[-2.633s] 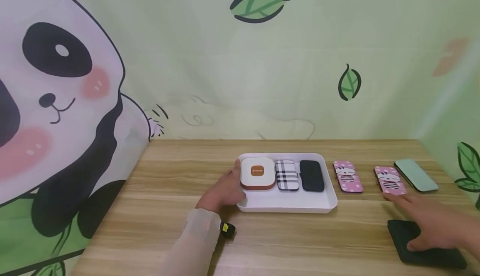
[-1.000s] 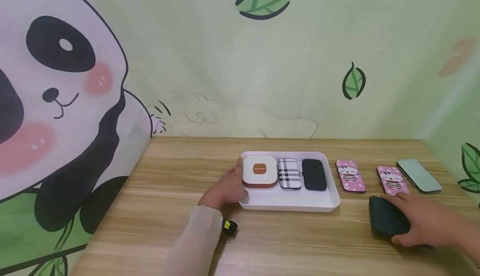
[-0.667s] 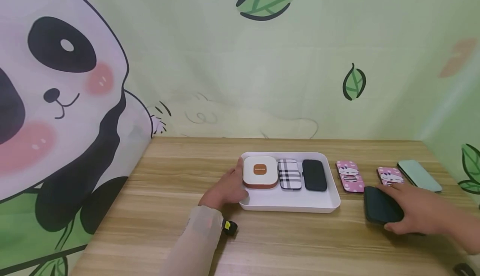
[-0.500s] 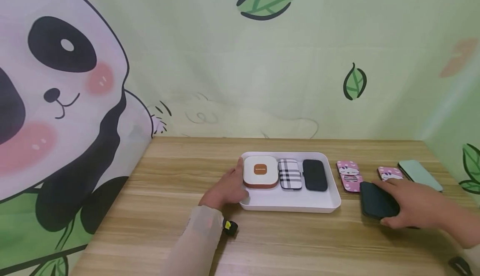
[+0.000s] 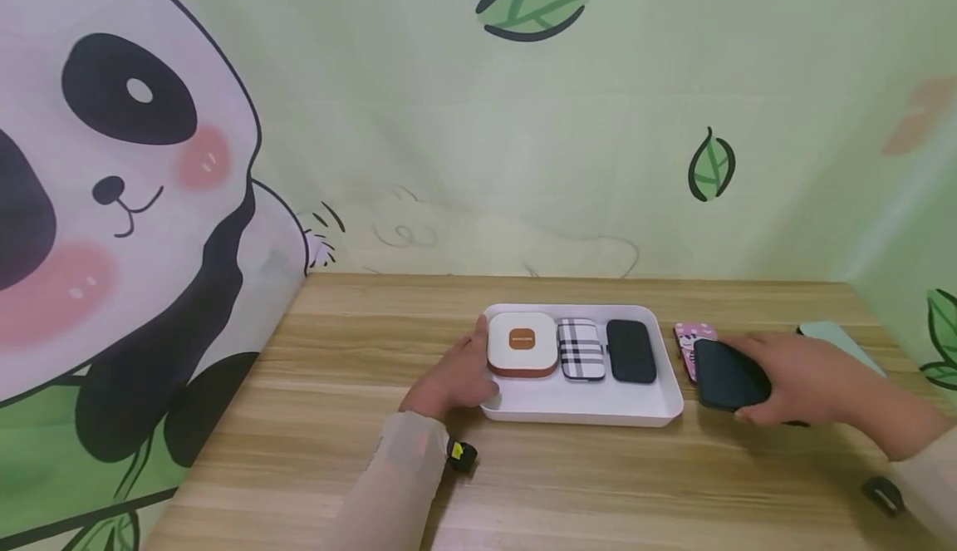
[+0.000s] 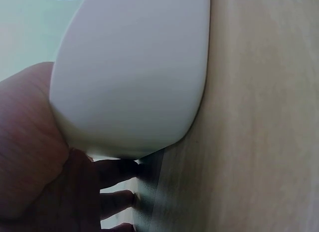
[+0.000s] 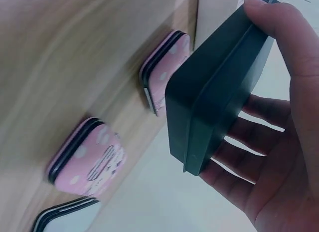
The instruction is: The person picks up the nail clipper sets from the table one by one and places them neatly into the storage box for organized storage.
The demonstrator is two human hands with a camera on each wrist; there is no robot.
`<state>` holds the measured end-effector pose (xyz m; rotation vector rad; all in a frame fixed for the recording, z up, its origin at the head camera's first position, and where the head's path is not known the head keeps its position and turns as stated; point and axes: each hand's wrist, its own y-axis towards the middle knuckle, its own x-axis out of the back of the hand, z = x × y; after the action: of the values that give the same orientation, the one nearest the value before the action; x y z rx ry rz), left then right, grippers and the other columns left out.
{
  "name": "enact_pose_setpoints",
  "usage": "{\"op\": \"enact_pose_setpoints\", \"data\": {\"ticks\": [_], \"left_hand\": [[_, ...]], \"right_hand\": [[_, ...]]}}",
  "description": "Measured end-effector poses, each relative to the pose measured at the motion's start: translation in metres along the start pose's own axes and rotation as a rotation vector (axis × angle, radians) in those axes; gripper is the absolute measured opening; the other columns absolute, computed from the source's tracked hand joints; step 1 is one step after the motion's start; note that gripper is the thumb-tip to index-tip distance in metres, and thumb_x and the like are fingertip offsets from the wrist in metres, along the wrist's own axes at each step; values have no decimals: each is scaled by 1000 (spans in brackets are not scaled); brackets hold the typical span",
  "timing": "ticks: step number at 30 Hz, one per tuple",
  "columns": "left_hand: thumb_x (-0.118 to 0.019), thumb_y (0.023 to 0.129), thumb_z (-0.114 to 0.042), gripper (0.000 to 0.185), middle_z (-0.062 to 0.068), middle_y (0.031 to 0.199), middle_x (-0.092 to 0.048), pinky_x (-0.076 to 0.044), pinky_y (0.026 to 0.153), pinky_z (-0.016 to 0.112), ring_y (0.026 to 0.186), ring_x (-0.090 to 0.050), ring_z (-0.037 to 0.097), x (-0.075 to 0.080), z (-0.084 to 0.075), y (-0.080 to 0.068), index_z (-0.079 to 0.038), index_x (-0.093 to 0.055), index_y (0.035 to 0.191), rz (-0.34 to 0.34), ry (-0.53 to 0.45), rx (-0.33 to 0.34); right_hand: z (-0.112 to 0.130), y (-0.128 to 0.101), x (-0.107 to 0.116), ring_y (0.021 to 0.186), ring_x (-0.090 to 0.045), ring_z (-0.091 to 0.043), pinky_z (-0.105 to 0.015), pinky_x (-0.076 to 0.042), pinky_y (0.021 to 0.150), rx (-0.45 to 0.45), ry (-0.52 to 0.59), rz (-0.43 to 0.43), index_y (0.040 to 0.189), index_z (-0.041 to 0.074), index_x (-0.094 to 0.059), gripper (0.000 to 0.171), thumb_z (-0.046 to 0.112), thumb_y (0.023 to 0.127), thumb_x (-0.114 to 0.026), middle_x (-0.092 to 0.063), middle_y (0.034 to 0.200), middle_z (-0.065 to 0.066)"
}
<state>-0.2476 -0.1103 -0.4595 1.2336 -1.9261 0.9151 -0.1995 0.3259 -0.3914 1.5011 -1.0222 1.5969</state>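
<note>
Right hand (image 5: pixel 803 376): grips dark green case (image 5: pixel 728 376) by its edges, lifted clear of the table, right of white tray (image 5: pixel 591 411).
Left hand (image 5: pixel 456 376): fingers curled against tray's left wall, steadying it.
Tray row: three cases far side, near strip bare.

A wooden table (image 5: pixel 314 451) stands against a pale green wall (image 5: pixel 419 160). Green leaves are printed on it; a large panda (image 5: pixel 112 218) fills the left.
</note>
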Motion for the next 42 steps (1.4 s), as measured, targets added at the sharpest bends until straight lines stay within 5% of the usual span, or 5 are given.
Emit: {"op": "enact_pose_setpoints", "data": {"ticks": [12, 24, 33, 42], "left_hand": [[-65, 83, -17, 104, 15, 163, -28, -31, 118, 42, 142, -38, 27, -2, 3, 1, -5, 3, 161, -2, 2, -12], [-67, 81, -16, 106, 17, 160, -34, -35, 115, 40, 137, -43, 27, -1, 7, -2, -5, 2, 161, -25, -2, -16], [-66, 83, -17, 104, 15, 162, -31, -34, 116, 39, 135, -44, 25, -2, 2, 1, -6, 2, 161, -18, -2, -17], [-67, 82, -16, 105, 15, 162, -31, -32, 117, 41, 138, -41, 27, 1, 0, -1, -7, 1, 161, -15, -18, -9]], "right_hand": [[12, 19, 9, 105, -63, -28, -45, -52, 82, 74, 29, -56, 143, 0, -47, 96, 61, 76, -77, -62, 127, -17], [38, 56, 14, 111, -60, -33, -51, -51, 90, 63, 84, 56, 148, 1, -45, 96, 59, 78, -76, -59, 135, -22], [41, 69, 24, 110, -62, -34, -52, -52, 91, 89, 68, 2, 147, 2, -46, 92, 53, 78, -78, -60, 132, -23], [53, 89, 24, 112, -61, -33, -53, -50, 96, 107, 56, 40, 148, 2, -45, 92, 56, 80, -75, -59, 134, -21]]}}
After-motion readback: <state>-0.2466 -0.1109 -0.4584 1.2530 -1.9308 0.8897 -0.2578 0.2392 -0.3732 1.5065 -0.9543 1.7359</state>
